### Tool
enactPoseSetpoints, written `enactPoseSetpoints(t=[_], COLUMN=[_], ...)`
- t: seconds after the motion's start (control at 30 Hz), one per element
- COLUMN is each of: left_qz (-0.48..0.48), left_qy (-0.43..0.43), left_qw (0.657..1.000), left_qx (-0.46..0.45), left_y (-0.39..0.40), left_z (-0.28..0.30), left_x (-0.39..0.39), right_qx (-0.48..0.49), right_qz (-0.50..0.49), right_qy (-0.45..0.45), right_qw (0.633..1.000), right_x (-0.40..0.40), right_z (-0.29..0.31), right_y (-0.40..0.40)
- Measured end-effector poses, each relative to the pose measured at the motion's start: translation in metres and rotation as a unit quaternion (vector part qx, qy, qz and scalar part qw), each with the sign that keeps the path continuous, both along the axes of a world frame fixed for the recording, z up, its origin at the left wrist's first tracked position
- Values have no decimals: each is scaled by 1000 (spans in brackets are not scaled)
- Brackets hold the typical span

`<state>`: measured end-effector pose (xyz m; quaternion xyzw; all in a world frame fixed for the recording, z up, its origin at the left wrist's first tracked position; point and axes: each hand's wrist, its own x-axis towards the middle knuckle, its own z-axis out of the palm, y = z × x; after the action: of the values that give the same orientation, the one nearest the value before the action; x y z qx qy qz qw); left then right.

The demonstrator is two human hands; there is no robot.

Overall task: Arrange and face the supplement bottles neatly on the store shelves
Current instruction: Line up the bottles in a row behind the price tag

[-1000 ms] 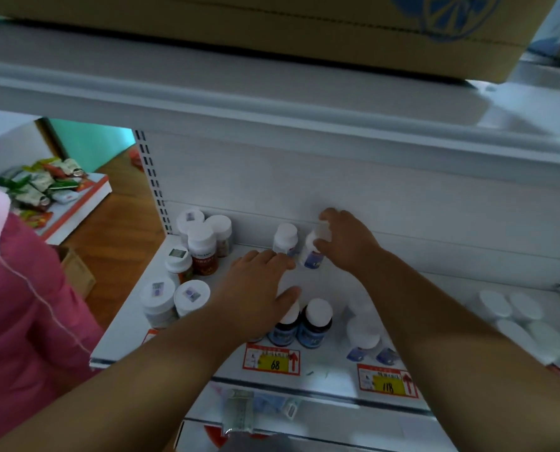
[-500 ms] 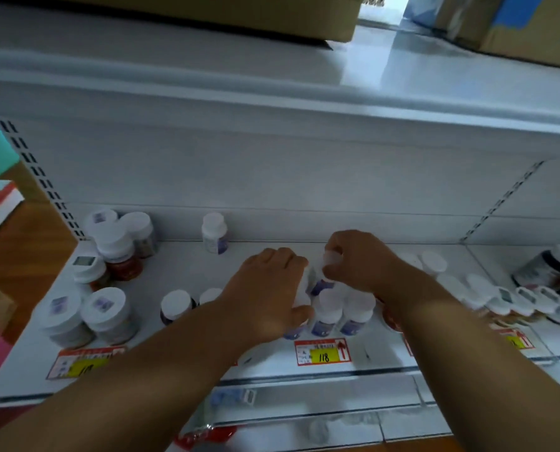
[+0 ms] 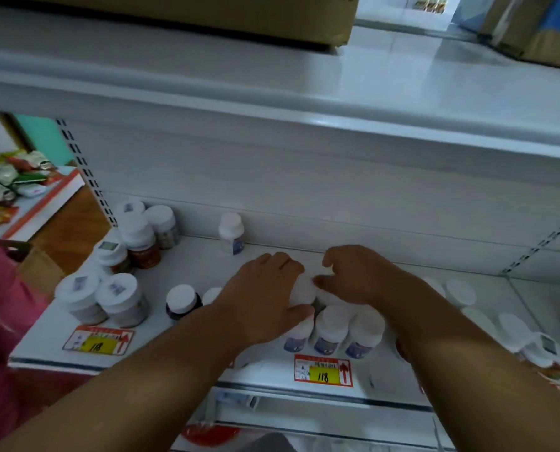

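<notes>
White shelf [image 3: 187, 265]: both hands' [image 3: 265, 298] [image 3: 363, 275] fingers curl round a white-capped bottle [image 3: 303, 288].

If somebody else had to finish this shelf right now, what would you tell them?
Left hand: grips a white-capped bottle mid-shelf.
Right hand: fingers curled round a bottle beside it; that bottle is mostly hidden.
Done: three blue-label bottles stand in a row at the front edge, above the 118 tag.
Left: one lone bottle at the back wall; the clusters at the left need straightening.
</notes>
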<state>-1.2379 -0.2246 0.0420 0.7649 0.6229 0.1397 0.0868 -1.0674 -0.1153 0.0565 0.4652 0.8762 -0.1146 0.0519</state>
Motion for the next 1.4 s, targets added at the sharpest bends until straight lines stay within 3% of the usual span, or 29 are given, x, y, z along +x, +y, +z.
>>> enactPoseSetpoints(t=[0.1, 0.23, 0.4, 0.57, 0.73, 0.87, 1.03, 1.17, 1.4], left_qz=[51, 115, 125, 86, 24, -46, -118, -94, -54], left_qy=[-20, -35, -13, -10, -13, -54, -118, -97, 45], left_qw=[998, 992, 992, 996, 999, 997, 985, 990, 997], left_qx=[18, 23, 24, 16, 16, 18, 41, 29, -23], left_y=[-6, -17, -35, -41, -32, -22, -7, 6, 30], left_z=[4, 9, 14, 16, 15, 14, 12, -3, -27], left_x=[-24, -58, -94, -111, -106, -74, -6, 32, 58], right_qx=[50, 9, 45, 83, 147, 240, 143, 84, 47], right_qz=[6, 67, 110, 120, 118, 82, -137, -141, -81], right_qy=[67, 146, 111, 84, 65, 123, 130, 79, 42], right_qw=[996, 987, 987, 986, 980, 959, 972, 983, 995], right_x=[-28, -101, -171, -177, -140, -59, 43, 59, 55], right_z=[6, 5, -15, -26, -4, 50, 60, 33, -20], right_y=[8, 22, 29, 29, 17, -9, -29, -27, -27])
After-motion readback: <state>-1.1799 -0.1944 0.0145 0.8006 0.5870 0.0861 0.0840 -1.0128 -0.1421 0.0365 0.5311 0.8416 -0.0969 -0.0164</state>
